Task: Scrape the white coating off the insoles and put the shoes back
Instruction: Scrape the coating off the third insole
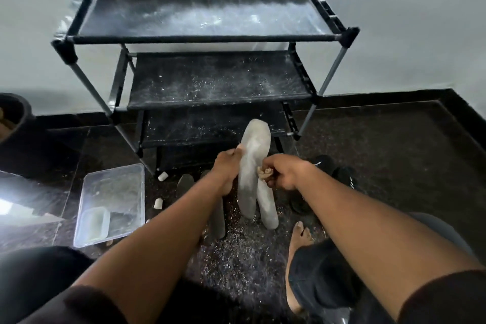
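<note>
My left hand (226,169) grips the left edge of a grey, white-dusted insole (253,155) held upright over the floor. My right hand (285,172) pinches a small tan crumpled wad (265,173) against the insole's right side. A second grey insole (267,205) stands behind it, leaning on the floor. Darker insoles (218,214) lie flat on the floor under my left forearm. Black shoes (342,173) sit on the floor at the right, partly hidden by my right arm.
A black three-tier shoe rack (210,37) dusted with white powder stands against the wall. A clear plastic tub (113,202) with a smaller container lies at the left. White crumbs and small white lumps (163,176) litter the dark floor. My bare foot (299,234) rests nearby.
</note>
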`<state>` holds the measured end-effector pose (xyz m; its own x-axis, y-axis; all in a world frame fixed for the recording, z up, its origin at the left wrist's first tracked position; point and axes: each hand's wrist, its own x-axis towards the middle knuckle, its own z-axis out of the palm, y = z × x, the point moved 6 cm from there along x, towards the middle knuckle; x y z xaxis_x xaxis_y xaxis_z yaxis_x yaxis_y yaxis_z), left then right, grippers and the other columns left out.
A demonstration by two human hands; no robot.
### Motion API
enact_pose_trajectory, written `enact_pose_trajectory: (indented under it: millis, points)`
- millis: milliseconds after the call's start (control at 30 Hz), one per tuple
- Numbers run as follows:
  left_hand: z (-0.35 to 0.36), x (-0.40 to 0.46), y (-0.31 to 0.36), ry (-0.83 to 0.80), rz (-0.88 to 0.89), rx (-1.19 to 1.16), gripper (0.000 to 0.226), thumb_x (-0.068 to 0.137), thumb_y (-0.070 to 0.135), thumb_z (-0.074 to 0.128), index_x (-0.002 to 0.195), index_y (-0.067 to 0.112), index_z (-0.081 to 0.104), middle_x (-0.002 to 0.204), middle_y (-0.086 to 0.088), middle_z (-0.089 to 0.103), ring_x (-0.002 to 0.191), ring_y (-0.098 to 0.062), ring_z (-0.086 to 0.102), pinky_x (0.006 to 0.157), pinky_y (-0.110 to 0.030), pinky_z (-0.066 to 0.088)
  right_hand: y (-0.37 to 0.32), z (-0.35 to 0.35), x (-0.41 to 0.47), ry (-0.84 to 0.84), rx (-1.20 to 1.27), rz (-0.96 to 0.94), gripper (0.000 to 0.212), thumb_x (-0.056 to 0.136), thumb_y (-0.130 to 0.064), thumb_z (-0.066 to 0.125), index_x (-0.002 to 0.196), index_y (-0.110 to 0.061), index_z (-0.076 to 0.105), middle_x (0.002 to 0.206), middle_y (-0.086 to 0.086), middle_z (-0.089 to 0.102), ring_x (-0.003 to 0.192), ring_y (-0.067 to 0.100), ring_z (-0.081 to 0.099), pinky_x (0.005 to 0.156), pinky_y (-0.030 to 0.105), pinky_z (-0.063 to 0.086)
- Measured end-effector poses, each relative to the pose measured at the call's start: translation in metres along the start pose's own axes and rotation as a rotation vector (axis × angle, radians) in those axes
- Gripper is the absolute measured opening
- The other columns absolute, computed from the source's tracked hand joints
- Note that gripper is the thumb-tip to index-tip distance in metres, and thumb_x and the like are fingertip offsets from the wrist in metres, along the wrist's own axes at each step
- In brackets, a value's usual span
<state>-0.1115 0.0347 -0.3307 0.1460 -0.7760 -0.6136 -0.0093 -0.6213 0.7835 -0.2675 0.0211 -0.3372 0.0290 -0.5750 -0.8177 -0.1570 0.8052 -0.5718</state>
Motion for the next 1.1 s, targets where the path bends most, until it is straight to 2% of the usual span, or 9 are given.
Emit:
enact_pose_trajectory:
  millis: [67,167,300,433,600,733,833,933,1100]
  points:
    - [-0.002,-0.017,0.010,-0.033,-0.005,-0.047,0.045,0.108,0.049,0.045,0.121,0.014,0.070,0.109,-0.011,0.077,0.103,-0.030,0.074,0.098,-0.048,0.058,-0.013,0.000,-0.019,-0.029,-0.008,-0.030,0.014,0.087,0.001,0.049,0.079,-0.010,0.054,0.062,0.005,0.055,0.050,0.014,0.046,0.048,0.024,0.033]
    - [-0.004,-0.047,0.024,-0.137,-0.032,-0.157,0.055,0.106,0.057,0.042,0.118,0.012,0.071,0.112,-0.015,0.078,0.109,-0.032,0.073,0.102,-0.048,0.056,-0.030,0.000,-0.051,-0.048,-0.032,-0.115,0.013,0.090,-0.004,0.051,0.080,-0.011,0.056,0.066,0.005,0.055,0.051,0.015,0.047,0.044,0.024,0.034]
    - [-0.010,-0.087,0.040,-0.254,0.021,-0.213,0.076,0.100,0.072,0.026,0.133,0.016,0.064,0.122,-0.014,0.074,0.116,-0.031,0.069,0.107,-0.056,0.052,-0.040,0.005,-0.095,-0.036,-0.051,-0.222,0.005,0.088,-0.006,0.059,0.086,-0.006,0.063,0.073,0.008,0.061,0.053,0.017,0.055,0.045,0.025,0.040]
    - [-0.017,-0.116,0.049,-0.256,0.086,-0.228,0.087,0.089,0.084,0.030,0.142,0.021,0.058,0.127,-0.018,0.071,0.115,-0.039,0.070,0.094,-0.063,0.056,-0.041,0.006,-0.128,0.028,-0.071,-0.359,0.004,0.085,-0.007,0.067,0.083,-0.004,0.069,0.065,0.008,0.067,0.051,0.018,0.061,0.044,0.027,0.043]
    - [-0.020,-0.138,0.055,-0.215,0.284,-0.118,0.070,0.100,0.071,0.018,0.131,0.023,0.059,0.121,-0.016,0.070,0.101,-0.033,0.073,0.064,-0.041,0.064,-0.031,0.012,-0.145,0.009,-0.030,-0.472,0.007,0.081,-0.001,0.070,0.074,-0.004,0.070,0.063,0.010,0.067,0.056,0.021,0.062,0.046,0.027,0.043]
    - [-0.023,-0.142,0.049,-0.180,0.272,-0.138,0.074,0.101,0.069,0.020,0.135,0.016,0.058,0.113,-0.015,0.073,0.092,-0.027,0.077,0.070,-0.045,0.065,-0.024,0.018,-0.147,-0.027,0.023,-0.503,0.006,0.079,0.003,0.069,0.074,0.000,0.070,0.065,0.013,0.065,0.057,0.022,0.059,0.047,0.029,0.043]
    - [-0.027,-0.141,0.043,-0.164,0.189,-0.206,0.078,0.098,0.073,0.025,0.135,0.014,0.059,0.117,-0.016,0.073,0.100,-0.033,0.076,0.081,-0.055,0.063,-0.033,0.022,-0.146,-0.027,-0.046,-0.520,0.004,0.078,0.000,0.071,0.080,0.004,0.071,0.070,0.015,0.067,0.059,0.024,0.061,0.049,0.030,0.044]
    - [-0.032,-0.145,0.050,-0.205,0.206,-0.195,0.068,0.101,0.069,0.023,0.123,0.019,0.063,0.112,-0.014,0.077,0.104,-0.034,0.075,0.085,-0.058,0.062,-0.034,0.022,-0.146,-0.063,-0.041,-0.497,0.009,0.080,0.002,0.070,0.087,0.008,0.070,0.073,0.017,0.067,0.062,0.025,0.063,0.048,0.030,0.044]
    - [-0.037,-0.157,0.049,-0.211,0.234,-0.187,0.075,0.102,0.066,0.022,0.138,0.011,0.058,0.120,-0.017,0.075,0.111,-0.037,0.072,0.096,-0.058,0.057,-0.031,0.020,-0.151,-0.143,0.043,-0.510,0.004,0.082,0.007,0.067,0.080,0.004,0.068,0.072,0.019,0.067,0.061,0.024,0.064,0.046,0.028,0.043]
